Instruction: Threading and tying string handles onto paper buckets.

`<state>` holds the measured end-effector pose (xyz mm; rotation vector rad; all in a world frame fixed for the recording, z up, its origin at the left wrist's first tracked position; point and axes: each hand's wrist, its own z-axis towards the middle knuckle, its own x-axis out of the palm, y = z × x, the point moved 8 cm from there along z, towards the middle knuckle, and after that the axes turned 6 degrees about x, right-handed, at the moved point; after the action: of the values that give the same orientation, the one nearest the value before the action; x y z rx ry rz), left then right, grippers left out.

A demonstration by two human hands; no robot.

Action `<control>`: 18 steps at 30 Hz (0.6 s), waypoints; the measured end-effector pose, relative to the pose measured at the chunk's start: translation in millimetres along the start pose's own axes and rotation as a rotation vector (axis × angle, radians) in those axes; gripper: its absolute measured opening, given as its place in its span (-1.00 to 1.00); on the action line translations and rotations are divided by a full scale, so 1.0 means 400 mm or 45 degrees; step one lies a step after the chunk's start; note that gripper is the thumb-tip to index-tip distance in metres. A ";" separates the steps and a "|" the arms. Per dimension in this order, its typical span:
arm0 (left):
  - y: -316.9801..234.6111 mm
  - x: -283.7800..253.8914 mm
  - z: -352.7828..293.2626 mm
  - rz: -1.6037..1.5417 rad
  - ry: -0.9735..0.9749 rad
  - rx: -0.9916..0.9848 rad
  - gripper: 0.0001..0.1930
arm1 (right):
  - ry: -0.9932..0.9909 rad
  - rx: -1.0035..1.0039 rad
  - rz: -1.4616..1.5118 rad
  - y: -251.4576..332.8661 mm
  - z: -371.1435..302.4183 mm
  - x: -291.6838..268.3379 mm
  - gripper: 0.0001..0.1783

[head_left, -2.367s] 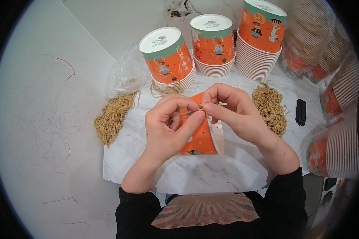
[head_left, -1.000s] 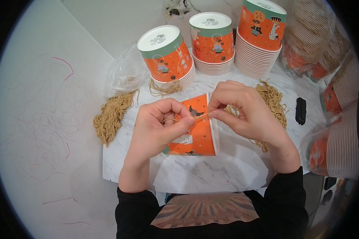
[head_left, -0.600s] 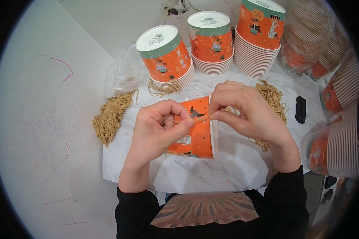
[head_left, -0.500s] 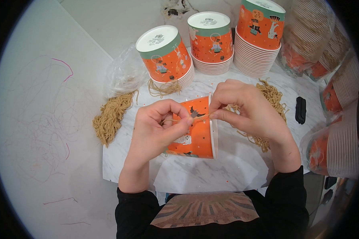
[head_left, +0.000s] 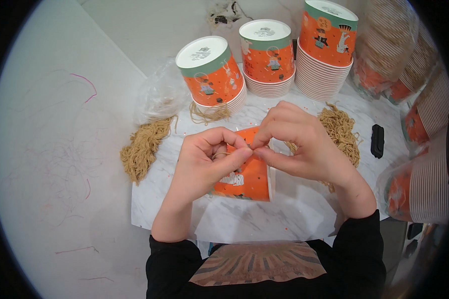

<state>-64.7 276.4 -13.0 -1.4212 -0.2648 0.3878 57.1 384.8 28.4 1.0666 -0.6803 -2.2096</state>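
Note:
An orange paper bucket [head_left: 258, 174] with printed figures lies on its side on the table, partly under my hands. Over it, my left hand [head_left: 202, 162] pinches a thin tan cord [head_left: 220, 154] between thumb and forefinger, with a loop of it showing inside the curled fingers. My right hand [head_left: 304, 142] is closed in a pinch as well, its fingertips meeting the left ones at the cord. Exactly how the cord runs between the fingertips is hidden.
Tan cord bundles lie at left [head_left: 145, 148] and right [head_left: 340, 130]. Upside-down bucket stacks [head_left: 212, 82] stand at the back, a clear plastic bag [head_left: 159, 94] beside them. A black object [head_left: 377, 141] lies at right, near bagged bucket stacks [head_left: 431, 174]. A white wall [head_left: 55, 164] borders the left.
My hands have come together: the short stretch of cord visible between their fingertips is now covered. The left hand moved right, the right hand slightly left. The whole view shifted a little.

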 end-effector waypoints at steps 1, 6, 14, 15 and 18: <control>-0.001 -0.001 -0.003 0.009 0.006 -0.012 -0.93 | 0.001 -0.007 0.004 0.005 0.001 0.003 -0.88; -0.016 0.008 -0.003 0.049 0.007 -0.033 -0.93 | -0.013 -0.092 -0.149 0.016 -0.001 0.004 -0.77; -0.053 -0.007 -0.009 0.114 -0.009 0.195 -0.73 | -0.020 -0.099 -0.165 0.014 -0.005 0.003 -0.76; -0.051 -0.004 -0.009 0.112 -0.004 0.192 -0.73 | -0.010 -0.102 -0.144 0.012 -0.006 0.004 -0.77; -0.052 -0.004 -0.023 0.075 -0.028 0.179 -0.61 | 0.050 -0.106 -0.095 0.017 -0.005 0.015 -0.77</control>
<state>-60.0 265.1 6.3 -1.2894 -0.2095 0.4621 57.7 375.6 28.6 1.1061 -0.5346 -2.2534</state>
